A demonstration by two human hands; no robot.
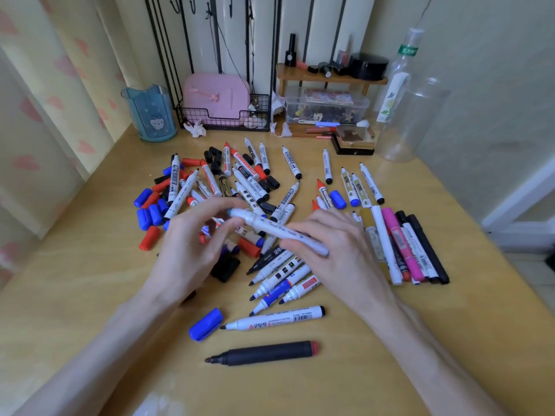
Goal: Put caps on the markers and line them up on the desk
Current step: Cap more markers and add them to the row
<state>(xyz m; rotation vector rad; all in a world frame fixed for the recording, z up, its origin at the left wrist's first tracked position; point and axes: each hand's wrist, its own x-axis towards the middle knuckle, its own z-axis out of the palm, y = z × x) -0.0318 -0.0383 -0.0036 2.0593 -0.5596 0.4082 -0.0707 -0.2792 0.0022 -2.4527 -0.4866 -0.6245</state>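
My right hand [336, 250] grips the rear half of a white marker [270, 228] held above the desk, its tip pointing left. My left hand [192, 244] has its fingers curled at the marker's tip end; whether they pinch a cap there is hidden by blur. Under both hands lies a heap of uncapped markers [240, 178] mixed with loose blue caps [148, 211], red caps and black caps. A row of capped markers [402, 244] lies side by side at the right. Near the front lie a loose blue cap [205, 324], a white marker [273, 319] and a black marker [264, 352].
Along the back of the yellow desk [90, 310] stand a blue cup [150, 114], a wire basket with a pink case [216, 97], a small wooden shelf [327, 76] over a clear box, and clear plastic bottles [402, 94]. A curtain hangs at the left.
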